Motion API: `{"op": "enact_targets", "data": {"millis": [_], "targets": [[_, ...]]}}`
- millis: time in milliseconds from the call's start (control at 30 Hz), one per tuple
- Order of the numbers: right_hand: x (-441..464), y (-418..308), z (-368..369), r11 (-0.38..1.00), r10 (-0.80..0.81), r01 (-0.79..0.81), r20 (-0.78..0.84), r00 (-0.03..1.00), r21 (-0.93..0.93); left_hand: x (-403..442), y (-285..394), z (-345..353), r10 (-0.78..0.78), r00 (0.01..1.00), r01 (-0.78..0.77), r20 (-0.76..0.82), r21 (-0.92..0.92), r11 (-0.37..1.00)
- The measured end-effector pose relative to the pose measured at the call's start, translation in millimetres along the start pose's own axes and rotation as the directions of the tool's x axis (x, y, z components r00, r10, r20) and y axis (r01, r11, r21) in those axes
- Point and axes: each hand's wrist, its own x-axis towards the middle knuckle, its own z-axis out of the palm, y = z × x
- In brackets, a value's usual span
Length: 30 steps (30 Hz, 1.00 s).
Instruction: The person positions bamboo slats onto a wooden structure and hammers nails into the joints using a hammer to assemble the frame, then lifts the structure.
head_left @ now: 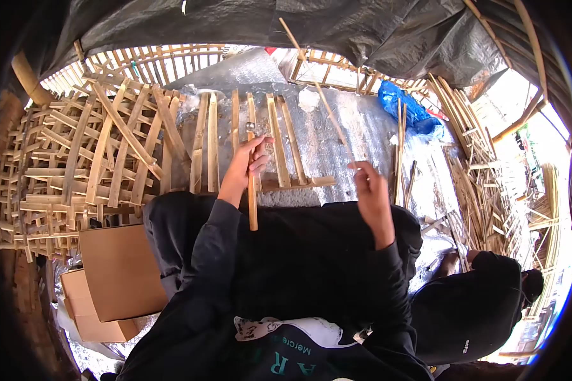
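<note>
Head view: left fingers grip a wooden-handled hammer; right fingers' hold unclear.

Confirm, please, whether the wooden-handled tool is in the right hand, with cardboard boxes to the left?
Not quite: the head view shows the wooden-handled tool in the left hand, not the right hand. The cardboard boxes are to the left.

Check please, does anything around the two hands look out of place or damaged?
The blue plastic lies crumpled at the far right, and some slats lie slantwise across the stack at left, which looks untidy. I see no clear damage or spill.
</note>
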Motion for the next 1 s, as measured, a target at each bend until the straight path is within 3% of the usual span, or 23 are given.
{"op": "enact_targets", "data": {"millis": [167,233,333,433,500,567,600,700,733,800,900,1000], "targets": [[58.0,8.8,-23.3,0.952,-0.096,0.085,-0.023,0.995,-0.295,1.3,7.9,-7.2,0.036,0.999,-0.037,-0.007,-0.003,0.999],[80.9,36.2,-14.4,0.939,-0.042,0.037,-0.007,0.999,-0.342,-1.8,10.0,-3.2,0.047,0.996,-0.043,-0.074,0.053,0.998],[95.4,129.0,19.7,0.886,0.083,0.018,0.197,0.977,-0.464,0.0,7.4,-3.9,0.034,0.997,-0.032,-0.069,0.035,0.999],[98.5,185.7,43.8,0.790,0.328,0.056,0.498,0.803,-0.610,-0.4,5.3,-7.3,0.049,0.998,-0.048,-0.047,0.026,0.999],[103.1,225.5,52.0,0.706,0.384,0.126,0.526,0.758,-0.697,-6.1,5.0,-7.7,0.043,0.997,-0.041,-0.060,0.036,0.999],[132.6,229.4,40.1,0.756,0.425,0.111,0.614,0.665,-0.645,-8.1,1.2,-17.1,0.036,0.996,-0.034,-0.075,0.033,0.999],[151.0,284.0,48.8,0.800,0.338,0.114,0.600,0.725,-0.588,-11.2,0.7,-19.3,0.019,0.995,-0.015,-0.095,0.039,0.999],[180.2,322.0,53.6,0.868,0.112,0.111,0.408,0.906,-0.484,-16.1,0.4,-18.2,-0.001,0.993,0.007,-0.118,0.051,0.999],[185.6,333.5,61.0,0.873,0.112,0.109,0.414,0.903,-0.475,-16.2,0.7,-16.5,-0.003,0.991,0.009,-0.135,0.042,0.999],[193.8,347.4,77.2,0.851,-0.002,0.128,0.240,0.971,-0.509,-13.7,1.4,-14.4,-0.003,0.992,0.006,-0.123,0.026,1.000],[203.7,343.7,89.4,0.852,0.022,0.089,0.205,0.979,-0.516,-9.6,1.5,-12.7,-0.016,0.995,0.019,-0.103,0.031,0.999],[211.9,343.6,106.1,0.879,-0.062,0.109,0.115,0.991,-0.464,-5.3,-2.3,-19.1,-0.038,0.994,0.040,-0.099,0.019,0.999]]}}
